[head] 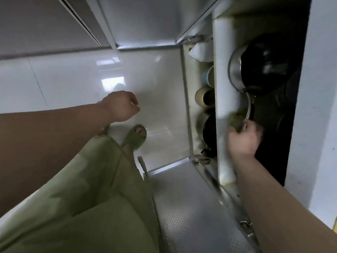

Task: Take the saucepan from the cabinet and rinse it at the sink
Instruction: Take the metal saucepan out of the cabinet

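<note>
White glossy floor tiles below, with a pale wall strip at far right. Open cabinet at right, white rounded front edge, dark interior; perforated metal door panel swung open at lower centre, a second door open at top. Saucepan inside the cabinet's upper compartment, steel rim, dark interior, lying on its side in this view, its long metal handle running toward the camera. Right hand at the cabinet opening, fingers curled round the end of that handle; exact contact blurred by motion. Left hand held out over the floor, well apart from the cabinet, fingers curled into a loose fist, holding nothing. Lower compartment: stacked cups and a dark vessel, details unclear. Green garment and a green slipper visible at lower left.
</note>
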